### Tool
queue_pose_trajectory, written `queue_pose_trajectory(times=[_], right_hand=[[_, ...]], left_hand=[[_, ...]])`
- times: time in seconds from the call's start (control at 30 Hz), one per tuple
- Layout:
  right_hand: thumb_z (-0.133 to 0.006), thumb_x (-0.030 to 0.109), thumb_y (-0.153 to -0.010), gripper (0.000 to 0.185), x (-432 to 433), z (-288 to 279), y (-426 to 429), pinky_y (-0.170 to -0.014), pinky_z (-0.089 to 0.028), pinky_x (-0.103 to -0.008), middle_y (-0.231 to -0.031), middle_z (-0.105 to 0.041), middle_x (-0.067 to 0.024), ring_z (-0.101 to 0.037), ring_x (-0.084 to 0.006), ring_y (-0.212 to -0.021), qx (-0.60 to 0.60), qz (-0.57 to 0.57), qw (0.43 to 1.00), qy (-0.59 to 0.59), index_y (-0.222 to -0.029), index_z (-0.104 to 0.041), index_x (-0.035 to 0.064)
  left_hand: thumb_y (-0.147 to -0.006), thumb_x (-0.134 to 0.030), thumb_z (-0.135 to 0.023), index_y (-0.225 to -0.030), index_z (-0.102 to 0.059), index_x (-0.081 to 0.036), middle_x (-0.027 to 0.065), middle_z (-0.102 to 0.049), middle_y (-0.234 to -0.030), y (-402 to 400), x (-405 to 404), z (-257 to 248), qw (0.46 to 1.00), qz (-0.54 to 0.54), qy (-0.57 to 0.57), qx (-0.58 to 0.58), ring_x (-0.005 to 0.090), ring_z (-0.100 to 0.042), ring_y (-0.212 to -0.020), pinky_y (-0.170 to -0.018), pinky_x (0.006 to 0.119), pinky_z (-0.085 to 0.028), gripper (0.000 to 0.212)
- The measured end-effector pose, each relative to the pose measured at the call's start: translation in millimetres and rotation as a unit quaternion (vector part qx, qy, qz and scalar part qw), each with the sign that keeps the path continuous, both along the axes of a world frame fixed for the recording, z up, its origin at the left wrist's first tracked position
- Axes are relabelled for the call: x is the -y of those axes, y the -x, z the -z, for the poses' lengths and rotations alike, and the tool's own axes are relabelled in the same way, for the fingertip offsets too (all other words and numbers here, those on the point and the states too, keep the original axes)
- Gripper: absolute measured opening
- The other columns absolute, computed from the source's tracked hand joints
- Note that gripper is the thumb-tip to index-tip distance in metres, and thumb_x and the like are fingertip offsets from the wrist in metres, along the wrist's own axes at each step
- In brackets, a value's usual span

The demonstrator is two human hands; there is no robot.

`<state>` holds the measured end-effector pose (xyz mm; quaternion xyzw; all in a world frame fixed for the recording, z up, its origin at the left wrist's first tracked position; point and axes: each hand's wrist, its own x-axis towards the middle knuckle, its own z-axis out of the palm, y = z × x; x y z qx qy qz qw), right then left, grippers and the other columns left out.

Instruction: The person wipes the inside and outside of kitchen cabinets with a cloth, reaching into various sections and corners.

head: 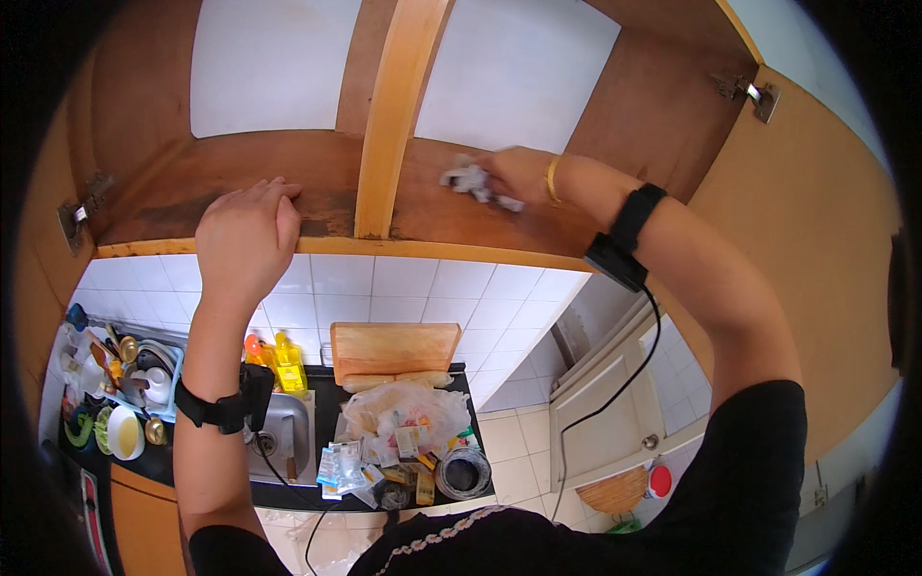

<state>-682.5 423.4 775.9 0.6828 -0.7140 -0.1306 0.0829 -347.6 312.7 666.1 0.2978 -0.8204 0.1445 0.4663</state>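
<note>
An open wooden wall cabinet spans the upper view, its brown bottom board (pixel 432 216) stained dark in places. My right hand (pixel 520 176) grips a crumpled pale cloth or tissue (pixel 472 181) against that board, to the right of the centre post (pixel 392 122). The hand is slightly blurred. My left hand (pixel 248 234) rests on the front edge of the board, left of the post, fingers extended and close together over the wood. Nothing shows in it, though its palm is hidden.
The open right door (pixel 807 252) hangs beside my right arm. Below are a steel sink (pixel 288 439), yellow detergent bottles (pixel 289 363), a wooden cutting board (pixel 395 349), plastic bags and packets (pixel 407 417), and a dish rack (pixel 173 374). Black cables hang from both wrist straps.
</note>
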Motion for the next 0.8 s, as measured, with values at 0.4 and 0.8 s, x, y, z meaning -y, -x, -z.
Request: queue_pose_trajectory(times=[0.4, 0.8], right_hand=[[-0.054, 0.013, -0.097, 0.024, 42.8, -1.1, 68.6, -0.073, -0.058, -0.0432, -0.096, -0.075, -0.0177, -0.072, -0.0313, -0.076, 0.003, 0.143, 0.989, -0.034, -0.104, -0.074, 0.0015], [-0.06, 0.013, -0.094, 0.021, 34.2, -4.8, 9.2, -0.087, -0.054, -0.042, -0.104, -0.073, -0.0202, -0.069, -0.034, -0.095, 0.019, 0.016, 1.0, -0.003, -0.11, -0.069, 0.0026]], left_hand=[[-0.094, -0.019, -0.049, -0.101, -0.078, -0.008, 0.012, -0.076, -0.112, 11.3, -10.1, -4.6, 1.0, 0.021, -0.006, -0.015, 0.0289, -0.073, -0.099, -0.09, 0.042, -0.057, 0.031], [-0.094, -0.017, -0.05, -0.105, -0.077, -0.009, 0.0125, -0.076, -0.113, 1.2, 8.4, 4.7, 0.999, 0.022, 0.036, -0.015, 0.0306, -0.072, -0.102, -0.094, 0.044, -0.055, 0.031]])
